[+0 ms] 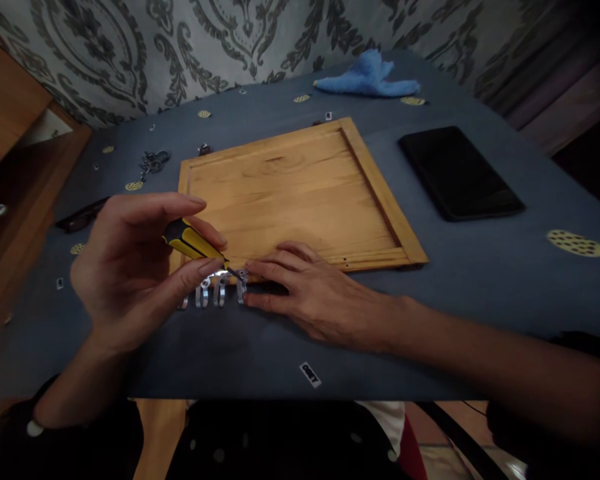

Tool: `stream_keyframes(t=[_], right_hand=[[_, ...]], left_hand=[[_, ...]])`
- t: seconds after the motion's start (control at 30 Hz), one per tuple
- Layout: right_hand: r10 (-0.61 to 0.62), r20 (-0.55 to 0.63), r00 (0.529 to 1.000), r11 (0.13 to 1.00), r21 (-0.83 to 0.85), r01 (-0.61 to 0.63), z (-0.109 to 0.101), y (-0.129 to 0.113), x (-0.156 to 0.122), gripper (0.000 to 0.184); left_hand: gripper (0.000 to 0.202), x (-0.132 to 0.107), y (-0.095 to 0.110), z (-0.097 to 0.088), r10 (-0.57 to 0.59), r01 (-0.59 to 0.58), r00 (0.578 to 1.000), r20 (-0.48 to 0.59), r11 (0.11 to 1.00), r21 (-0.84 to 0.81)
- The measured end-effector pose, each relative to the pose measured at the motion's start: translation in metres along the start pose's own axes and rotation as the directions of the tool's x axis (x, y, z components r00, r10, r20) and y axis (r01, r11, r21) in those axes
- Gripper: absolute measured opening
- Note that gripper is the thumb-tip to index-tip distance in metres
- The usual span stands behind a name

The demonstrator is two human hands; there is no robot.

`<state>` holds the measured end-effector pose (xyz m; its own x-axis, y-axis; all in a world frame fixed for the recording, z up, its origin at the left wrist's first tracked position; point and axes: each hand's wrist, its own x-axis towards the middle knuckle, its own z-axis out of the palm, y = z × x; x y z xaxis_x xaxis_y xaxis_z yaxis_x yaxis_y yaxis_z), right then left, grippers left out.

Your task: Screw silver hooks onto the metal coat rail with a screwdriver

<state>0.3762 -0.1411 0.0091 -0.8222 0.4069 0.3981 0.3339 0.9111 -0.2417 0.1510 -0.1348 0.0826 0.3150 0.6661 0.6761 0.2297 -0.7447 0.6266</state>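
Note:
A wooden framed panel lies flat on the blue-grey cloth. My left hand is closed round a yellow-and-black screwdriver, whose tip points at the panel's near left edge. Several small metal hooks hang in a row along that edge. My right hand lies beside them, its fingertips pinching the rightmost hook just under the screwdriver tip.
A black phone lies right of the panel and a blue cloth at the far edge. Dark glasses, a bunch of keys and small metal bits are scattered on the left. A white tag sits near the table's front edge.

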Motion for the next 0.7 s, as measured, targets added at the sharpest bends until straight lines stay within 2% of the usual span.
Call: stream_keyframes(t=[0.07, 0.3, 0.43, 0.6, 0.7], right_hand=[[-0.002, -0.009, 1.000, 1.000, 0.000, 0.002, 0.000, 0.000, 0.000, 0.033], [-0.007, -0.024, 1.000, 1.000, 0.009, 0.007, 0.004, 0.002, 0.000, 0.033], [-0.006, -0.024, 1.000, 1.000, 0.012, 0.006, 0.003, 0.002, 0.000, 0.033], [-0.003, -0.025, 1.000, 1.000, 0.012, 0.003, 0.005, 0.002, 0.000, 0.032], [-0.007, -0.037, 0.999, 1.000, 0.010, 0.007, 0.007, 0.002, 0.000, 0.032]], left_hand=[[0.055, 0.000, -0.001, -0.001, -0.015, 0.015, 1.000, -0.006, 1.000, 0.015], [0.056, -0.003, -0.007, -0.005, 0.038, -0.038, 0.999, 0.000, 0.997, 0.074], [0.050, -0.004, -0.003, -0.004, 0.020, -0.017, 0.999, -0.026, 0.993, 0.113], [0.048, -0.006, 0.001, -0.008, -0.081, 0.080, 0.997, 0.004, 0.986, 0.145], [0.047, -0.007, -0.001, -0.011, -0.088, 0.085, 0.996, 0.023, 0.989, 0.123]])
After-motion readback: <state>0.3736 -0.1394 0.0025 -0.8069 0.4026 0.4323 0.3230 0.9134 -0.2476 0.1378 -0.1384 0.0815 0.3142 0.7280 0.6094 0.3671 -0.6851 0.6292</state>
